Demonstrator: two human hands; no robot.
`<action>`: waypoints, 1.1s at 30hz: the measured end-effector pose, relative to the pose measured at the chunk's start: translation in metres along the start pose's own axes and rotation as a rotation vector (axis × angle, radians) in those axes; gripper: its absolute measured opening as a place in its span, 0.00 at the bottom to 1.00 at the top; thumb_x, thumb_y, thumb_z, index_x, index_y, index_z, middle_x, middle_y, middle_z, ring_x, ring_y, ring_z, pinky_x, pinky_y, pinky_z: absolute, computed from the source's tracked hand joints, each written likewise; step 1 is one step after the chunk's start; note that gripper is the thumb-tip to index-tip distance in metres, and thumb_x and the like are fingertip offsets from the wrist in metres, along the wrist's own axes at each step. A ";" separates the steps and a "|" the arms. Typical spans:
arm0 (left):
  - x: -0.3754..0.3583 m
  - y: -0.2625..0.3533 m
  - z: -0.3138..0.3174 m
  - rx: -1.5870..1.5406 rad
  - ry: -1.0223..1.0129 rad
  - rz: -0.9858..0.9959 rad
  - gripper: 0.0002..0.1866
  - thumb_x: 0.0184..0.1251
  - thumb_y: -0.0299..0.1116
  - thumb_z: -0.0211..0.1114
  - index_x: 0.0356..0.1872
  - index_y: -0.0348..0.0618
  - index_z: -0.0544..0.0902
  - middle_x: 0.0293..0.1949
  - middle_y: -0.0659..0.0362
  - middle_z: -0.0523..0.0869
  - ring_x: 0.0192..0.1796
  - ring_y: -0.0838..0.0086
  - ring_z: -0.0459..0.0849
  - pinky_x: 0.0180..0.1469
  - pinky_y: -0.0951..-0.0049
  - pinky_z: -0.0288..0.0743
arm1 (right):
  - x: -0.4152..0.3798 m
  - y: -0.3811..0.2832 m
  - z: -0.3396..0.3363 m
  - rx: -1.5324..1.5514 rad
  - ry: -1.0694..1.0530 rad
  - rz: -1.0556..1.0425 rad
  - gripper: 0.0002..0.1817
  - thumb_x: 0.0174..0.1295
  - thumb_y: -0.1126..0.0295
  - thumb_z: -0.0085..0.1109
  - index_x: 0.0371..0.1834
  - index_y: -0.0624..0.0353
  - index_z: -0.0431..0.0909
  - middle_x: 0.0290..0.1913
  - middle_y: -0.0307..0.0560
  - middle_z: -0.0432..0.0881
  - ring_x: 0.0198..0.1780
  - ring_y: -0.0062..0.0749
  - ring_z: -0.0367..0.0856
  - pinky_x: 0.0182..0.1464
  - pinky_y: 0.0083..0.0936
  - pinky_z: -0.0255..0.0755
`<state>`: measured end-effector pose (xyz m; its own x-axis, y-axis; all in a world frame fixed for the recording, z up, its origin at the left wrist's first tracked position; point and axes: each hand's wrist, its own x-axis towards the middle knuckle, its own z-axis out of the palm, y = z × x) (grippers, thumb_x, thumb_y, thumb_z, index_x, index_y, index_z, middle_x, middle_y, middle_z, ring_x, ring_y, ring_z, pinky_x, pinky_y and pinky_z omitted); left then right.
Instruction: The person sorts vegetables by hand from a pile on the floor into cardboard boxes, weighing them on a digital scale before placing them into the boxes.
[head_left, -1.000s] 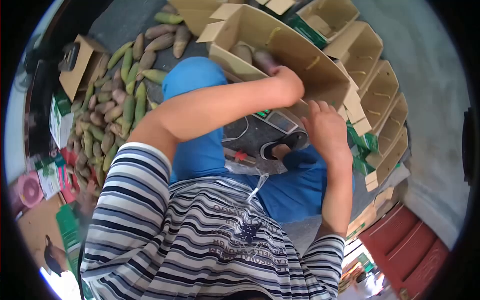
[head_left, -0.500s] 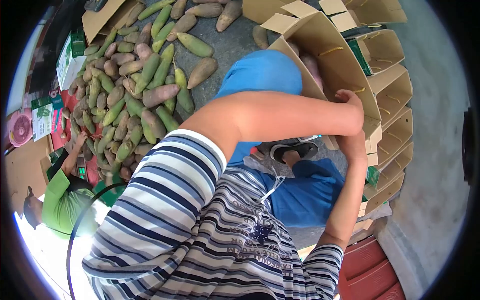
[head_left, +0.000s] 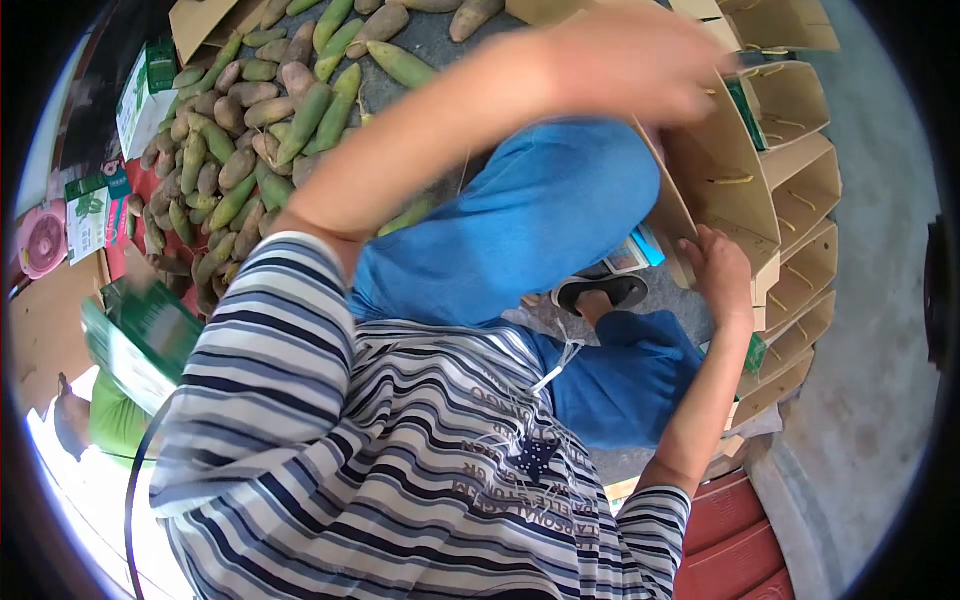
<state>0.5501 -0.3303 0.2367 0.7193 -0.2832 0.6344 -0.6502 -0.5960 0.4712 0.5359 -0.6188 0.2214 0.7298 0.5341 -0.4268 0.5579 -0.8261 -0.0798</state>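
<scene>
A tall cardboard box [head_left: 742, 190] with yellow rope handles stands open in front of me, beside my bent knee. My left hand [head_left: 640, 65] is smeared by motion above the box's far part, and its grip does not show clearly. My right hand [head_left: 722, 272] is at the box's near end, its fingers bent over the cardboard edge. The inside of the box is mostly hidden by my left hand and the box wall. Left of my knee lies a large heap of long green and brownish-pink root vegetables [head_left: 235, 150], perhaps radishes.
More open cardboard boxes [head_left: 806, 190] stand in a row to the right. Red plastic crates [head_left: 725, 530] are at the lower right. A person in a green shirt [head_left: 115, 410] is at the left, near a blurred green-and-white box [head_left: 150, 335]. A pink fan [head_left: 43, 240] stands behind.
My left hand has swung away from the box's near end toward its far end. My right hand stays at the near end. A green-and-white box now appears before the other person.
</scene>
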 end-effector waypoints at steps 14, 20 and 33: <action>-0.430 -0.081 -0.050 0.744 -1.054 -1.233 0.27 0.48 0.35 0.68 0.52 0.48 0.69 0.49 0.55 0.78 0.55 0.57 0.75 0.50 0.54 0.71 | 0.002 0.002 0.002 0.007 0.021 0.002 0.13 0.58 0.60 0.56 0.39 0.58 0.77 0.37 0.54 0.79 0.40 0.51 0.78 0.41 0.42 0.71; -0.421 -0.068 -0.048 0.736 -0.865 -1.227 0.24 0.50 0.33 0.66 0.49 0.50 0.69 0.50 0.56 0.76 0.56 0.60 0.74 0.52 0.54 0.68 | 0.004 0.006 0.005 -0.027 0.007 0.013 0.11 0.58 0.61 0.57 0.35 0.57 0.76 0.35 0.52 0.79 0.39 0.49 0.78 0.40 0.41 0.72; -0.183 -0.026 -0.061 -0.051 0.441 -0.848 0.31 0.51 0.32 0.74 0.53 0.32 0.68 0.48 0.53 0.76 0.50 0.70 0.77 0.55 0.70 0.71 | 0.002 0.008 0.014 -0.006 0.058 0.028 0.11 0.55 0.62 0.59 0.34 0.58 0.80 0.34 0.52 0.80 0.40 0.47 0.80 0.42 0.40 0.73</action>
<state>0.4204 -0.2166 0.1457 0.8052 0.5428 0.2387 0.0275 -0.4364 0.8993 0.5364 -0.6270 0.2068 0.7669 0.5202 -0.3758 0.5389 -0.8400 -0.0630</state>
